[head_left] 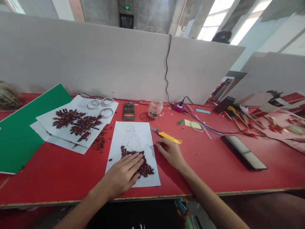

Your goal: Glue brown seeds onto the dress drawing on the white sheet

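Note:
A white sheet of paper (145,133) with a line drawing of a robed figure lies on the table before me. Glossy dark brown seeds (145,170) cover the lower part of the drawing. My left hand (124,171) rests flat over these seeds, fingers stretched out together, hiding some of them. Just right of the sheet, my right hand (172,153) lies on the table with bent fingers, a gap between thumb and forefinger, and nothing visible in it. Right beyond its knuckles is a yellow utility knife (170,137), blade pointing toward the paper.
Loose seeds (101,141) lie left of the sheet, beside papers bearing a seed-covered tree picture (81,125) and rolls of tape (106,113). A phone (128,111), glass jar (155,109) and purple power adapter (178,107) stand behind. A dark flat device (244,152) lies right.

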`<state>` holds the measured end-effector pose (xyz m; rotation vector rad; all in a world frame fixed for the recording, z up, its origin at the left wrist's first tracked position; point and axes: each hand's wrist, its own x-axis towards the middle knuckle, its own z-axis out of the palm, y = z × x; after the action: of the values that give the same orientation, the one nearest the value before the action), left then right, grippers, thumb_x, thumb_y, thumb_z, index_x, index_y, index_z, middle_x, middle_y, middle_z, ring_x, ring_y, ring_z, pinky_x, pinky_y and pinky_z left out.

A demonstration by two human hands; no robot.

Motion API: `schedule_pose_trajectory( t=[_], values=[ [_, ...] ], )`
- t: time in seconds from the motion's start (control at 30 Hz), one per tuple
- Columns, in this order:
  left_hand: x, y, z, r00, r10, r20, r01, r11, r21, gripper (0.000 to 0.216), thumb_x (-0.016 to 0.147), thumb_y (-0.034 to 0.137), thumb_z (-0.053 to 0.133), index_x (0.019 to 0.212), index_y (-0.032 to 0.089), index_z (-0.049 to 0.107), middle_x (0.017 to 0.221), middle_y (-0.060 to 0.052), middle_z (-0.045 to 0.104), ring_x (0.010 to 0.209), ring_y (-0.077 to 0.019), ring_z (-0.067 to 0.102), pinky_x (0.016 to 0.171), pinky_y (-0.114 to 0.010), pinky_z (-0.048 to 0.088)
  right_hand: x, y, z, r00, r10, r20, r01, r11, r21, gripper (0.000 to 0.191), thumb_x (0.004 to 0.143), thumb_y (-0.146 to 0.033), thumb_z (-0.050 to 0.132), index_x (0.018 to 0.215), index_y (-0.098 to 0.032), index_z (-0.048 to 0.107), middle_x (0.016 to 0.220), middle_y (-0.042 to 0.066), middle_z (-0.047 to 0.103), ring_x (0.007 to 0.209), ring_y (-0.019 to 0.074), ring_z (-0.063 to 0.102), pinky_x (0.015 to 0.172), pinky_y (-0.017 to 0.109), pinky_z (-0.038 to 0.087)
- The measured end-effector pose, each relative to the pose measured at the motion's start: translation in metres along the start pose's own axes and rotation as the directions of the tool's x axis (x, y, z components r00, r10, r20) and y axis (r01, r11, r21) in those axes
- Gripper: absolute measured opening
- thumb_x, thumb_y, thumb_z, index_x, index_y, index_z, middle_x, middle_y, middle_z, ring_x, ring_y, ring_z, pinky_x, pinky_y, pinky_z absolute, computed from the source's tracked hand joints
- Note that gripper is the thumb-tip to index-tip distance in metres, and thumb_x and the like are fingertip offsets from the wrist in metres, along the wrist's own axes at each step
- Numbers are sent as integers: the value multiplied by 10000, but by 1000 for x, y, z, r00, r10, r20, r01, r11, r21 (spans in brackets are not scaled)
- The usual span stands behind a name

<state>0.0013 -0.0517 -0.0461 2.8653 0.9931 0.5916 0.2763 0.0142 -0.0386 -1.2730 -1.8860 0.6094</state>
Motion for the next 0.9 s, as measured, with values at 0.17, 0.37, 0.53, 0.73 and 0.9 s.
schedule_pose_trajectory(
  t=[0.17, 0.37, 0.53, 0.73, 0.9],
  values=[
    [-4, -7, -4, 979, 8, -202, -7, 1000, 1, 317, 1047, 177, 445, 1245, 152, 691, 1298, -72, 730, 1245, -222, 647, 1068, -411, 525, -1, 3, -2, 997, -63, 53, 65, 997, -35, 177, 987, -263, 549, 1019, -225, 719, 981, 74, 760, 878, 239, 704, 804, 383, 567],
    [-19, -62, -39, 873, -443, -206, 452, 892, -1, 275, 1043, 241, 444, 1110, 212, 710, 1120, -66, 760, 1028, -255, 690, 912, -417, 547, -1, 3, 0, 997, -69, 17, 70, 994, -84, 194, 997, -274, 542, 997, -232, 731, 962, 70, 774, 858, 247, 720, 788, 388, 584],
    [-21, -92, -50, 821, -530, -210, 546, 837, 23, 267, 1032, 275, 445, 1074, 219, 703, 1123, -71, 755, 1023, -264, 682, 882, -389, 527, 0, 3, 6, 999, -16, 33, 17, 999, -36, 205, 985, -278, 547, 1022, -239, 745, 1007, 64, 790, 916, 257, 741, 840, 402, 593],
    [-20, -87, -36, 880, -362, -308, 425, 889, 167, 263, 1030, 229, 446, 1017, 210, 708, 1050, -71, 762, 976, -261, 677, 894, -409, 493, 4, 3, 10, 998, 3, 58, 1, 999, -54, 168, 968, -263, 564, 968, -228, 728, 956, 64, 776, 855, 243, 716, 823, 399, 587],
    [-22, -85, -36, 884, -328, -332, 396, 904, 161, 236, 1024, 215, 465, 1012, 203, 700, 1050, -70, 761, 988, -255, 679, 905, -401, 490, 7, 0, 8, 990, -89, 108, 94, 995, -37, 155, 983, -255, 573, 969, -224, 724, 977, 79, 723, 898, 240, 677, 833, 399, 573]
  ],
)
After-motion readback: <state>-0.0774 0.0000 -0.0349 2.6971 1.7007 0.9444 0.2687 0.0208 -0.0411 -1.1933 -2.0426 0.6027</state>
